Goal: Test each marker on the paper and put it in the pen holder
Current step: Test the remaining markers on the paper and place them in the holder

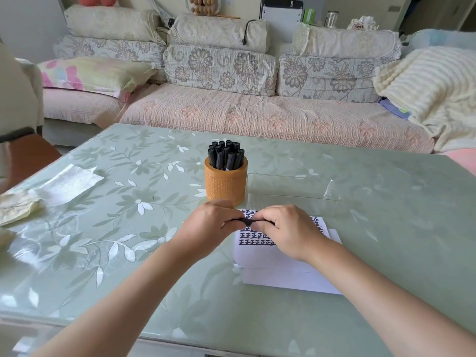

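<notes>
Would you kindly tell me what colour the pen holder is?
Orange-brown pen holder, clearest in the head view.

Table: pale green tabletop [386,228], glossy, printed with white leaves and flowers.
Sofa: long sofa [257,112] just beyond the tabletop's far edge, with a pink quilted seat cover.
Cushions: floral back cushions [221,70] in a row, cream bolsters [110,21] on top of them.
Pillow: pastel pillow [92,73] at the sofa's left end.
Blanket: cream ribbed blanket [432,86] heaped at the sofa's right end.
Wall: pale wall [25,21], upper left.
Light: soft and even, with faint reflections on the tabletop.
</notes>
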